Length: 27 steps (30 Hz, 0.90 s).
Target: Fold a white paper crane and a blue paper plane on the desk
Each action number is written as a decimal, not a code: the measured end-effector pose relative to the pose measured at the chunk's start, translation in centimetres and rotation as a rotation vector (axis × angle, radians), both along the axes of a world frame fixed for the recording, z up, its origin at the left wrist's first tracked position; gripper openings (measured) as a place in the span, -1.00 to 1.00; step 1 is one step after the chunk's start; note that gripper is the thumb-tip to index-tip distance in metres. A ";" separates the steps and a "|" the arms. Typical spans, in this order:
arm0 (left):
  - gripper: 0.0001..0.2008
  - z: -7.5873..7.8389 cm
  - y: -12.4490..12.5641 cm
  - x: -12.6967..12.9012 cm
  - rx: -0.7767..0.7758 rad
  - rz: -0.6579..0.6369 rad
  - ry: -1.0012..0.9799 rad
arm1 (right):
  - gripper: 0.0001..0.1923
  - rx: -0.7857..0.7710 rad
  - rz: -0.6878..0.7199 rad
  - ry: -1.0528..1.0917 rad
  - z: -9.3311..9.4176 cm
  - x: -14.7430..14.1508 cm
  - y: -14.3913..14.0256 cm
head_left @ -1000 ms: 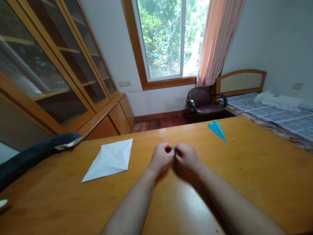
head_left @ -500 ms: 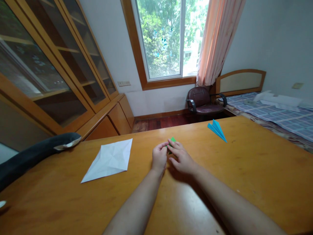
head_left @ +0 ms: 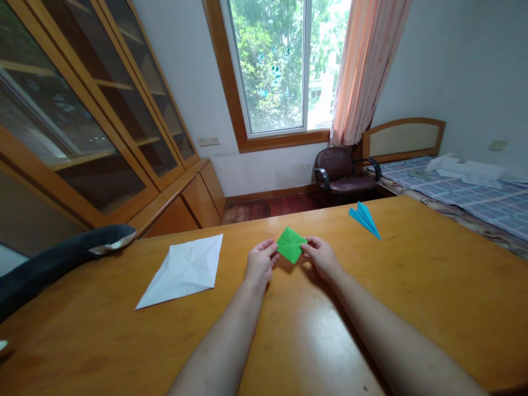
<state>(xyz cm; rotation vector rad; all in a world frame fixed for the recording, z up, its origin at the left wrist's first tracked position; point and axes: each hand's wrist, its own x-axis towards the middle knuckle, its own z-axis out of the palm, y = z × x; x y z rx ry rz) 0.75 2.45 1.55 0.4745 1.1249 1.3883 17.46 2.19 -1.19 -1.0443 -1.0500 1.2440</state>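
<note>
We pinch the green paper (head_left: 291, 244) by opposite corners, left hand (head_left: 259, 263) and right hand (head_left: 324, 257) closed on it, just above the table (head_left: 412, 297), between white sheet (head_left: 185, 269) and blue plane (head_left: 364, 219).

On the table (head_left: 371, 308), the sheet (head_left: 185, 269) lies left, the plane (head_left: 365, 220) far right, the square (head_left: 291, 244) between.

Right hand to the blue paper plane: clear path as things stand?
Probably yes. The blue plane lies on the table right of and beyond the right hand, with only bare tabletop between. But that hand and the left hand both pinch the green paper, so it is occupied.
</note>
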 end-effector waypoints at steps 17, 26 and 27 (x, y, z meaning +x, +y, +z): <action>-0.20 -1.2 -1.7 0.8 0.664 -0.492 0.932 | -0.73 0.162 -0.037 -0.070 0.2 -0.8 -0.4; -0.54 -1.5 -2.0 1.7 0.564 -0.365 0.920 | -0.66 0.345 0.030 -0.447 0.3 -2.1 -1.4; -0.56 -1.4 -2.2 1.8 0.552 -0.359 0.945 | -0.68 0.344 0.007 -0.506 0.4 -2.1 -1.5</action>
